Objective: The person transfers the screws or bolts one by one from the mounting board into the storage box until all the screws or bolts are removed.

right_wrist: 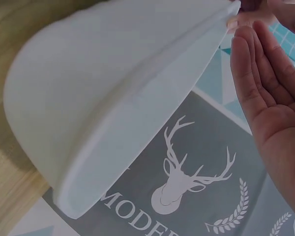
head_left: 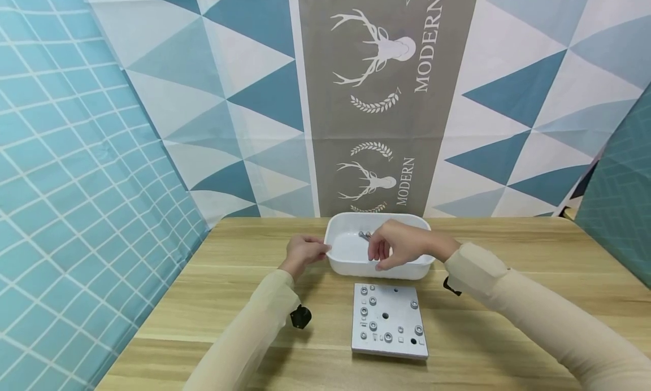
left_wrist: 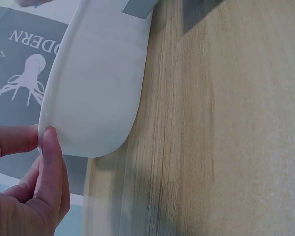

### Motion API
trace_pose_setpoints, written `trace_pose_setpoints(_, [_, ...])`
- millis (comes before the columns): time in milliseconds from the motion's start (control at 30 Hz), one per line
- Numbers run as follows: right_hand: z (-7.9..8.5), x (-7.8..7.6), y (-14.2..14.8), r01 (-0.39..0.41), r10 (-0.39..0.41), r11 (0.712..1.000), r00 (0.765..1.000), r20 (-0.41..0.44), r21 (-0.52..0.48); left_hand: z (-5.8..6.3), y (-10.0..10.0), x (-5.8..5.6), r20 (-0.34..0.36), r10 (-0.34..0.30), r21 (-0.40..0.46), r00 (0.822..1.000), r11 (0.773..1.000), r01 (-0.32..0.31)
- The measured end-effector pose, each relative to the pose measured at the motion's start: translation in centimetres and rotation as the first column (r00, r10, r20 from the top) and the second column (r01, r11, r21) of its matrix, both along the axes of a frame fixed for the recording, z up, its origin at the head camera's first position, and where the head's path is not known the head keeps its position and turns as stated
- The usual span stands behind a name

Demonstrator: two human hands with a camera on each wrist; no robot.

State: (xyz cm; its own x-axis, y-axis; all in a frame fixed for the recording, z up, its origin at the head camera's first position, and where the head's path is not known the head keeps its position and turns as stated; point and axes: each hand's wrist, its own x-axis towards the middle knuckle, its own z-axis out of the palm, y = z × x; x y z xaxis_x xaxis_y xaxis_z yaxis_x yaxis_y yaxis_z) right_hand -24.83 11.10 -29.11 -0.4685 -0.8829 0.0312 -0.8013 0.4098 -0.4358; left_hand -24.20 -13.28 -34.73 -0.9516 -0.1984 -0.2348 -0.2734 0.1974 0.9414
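Note:
A white plastic basin stands on the table below the wall cloth, with a few small metal bolts inside. At its left end my left hand pinches the rim between thumb and fingers; the left wrist view shows the thumb outside and a fingertip on the other face of the wall. My right hand hovers over the basin, fingers bent downward and nothing visible in them. In the right wrist view its fingers extend loosely beside the rim. The hand hides part of the basin's interior.
In front of the basin lies a silver metal plate bearing several socket screws, small blocks and dark holes. Wood-grain tabletop surrounds both. Behind hangs a patterned cloth; a blue checked cloth covers the left side.

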Motion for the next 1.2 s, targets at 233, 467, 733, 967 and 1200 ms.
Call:
trace_pose_setpoints(233, [-0.6,1.5,0.6,-0.003,0.003,1.000,1.000,0.012,-0.003,0.0,0.0,-0.1,-0.002,0.001,0.003,1.000,1.000,-0.001])
trace_pose_setpoints(467, [-1.6,2.9,1.2,-0.029,0.029,0.999,0.998,0.048,-0.015,0.0,0.0,-0.1,0.008,-0.001,-0.002,1.000,1.000,0.001])
trace_pose_setpoints(733, [-2.5,3.8,2.0,-0.027,0.029,0.999,0.997,0.075,-0.024,0.1,0.0,-0.2,-0.001,-0.004,-0.001,1.000,1.000,0.004])
trace_pose_setpoints(967, [-2.8,4.5,2.1,-0.020,0.021,1.000,0.994,0.106,-0.011,0.0,-0.2,-0.3,-0.003,-0.005,0.003,1.000,1.000,0.005])
trace_pose_setpoints(1200, [-3.0,5.3,2.2,-0.065,0.067,0.998,0.994,0.090,-0.028,-0.1,-0.1,-0.3,-0.004,-0.003,0.019,1.000,1.000,0.003])
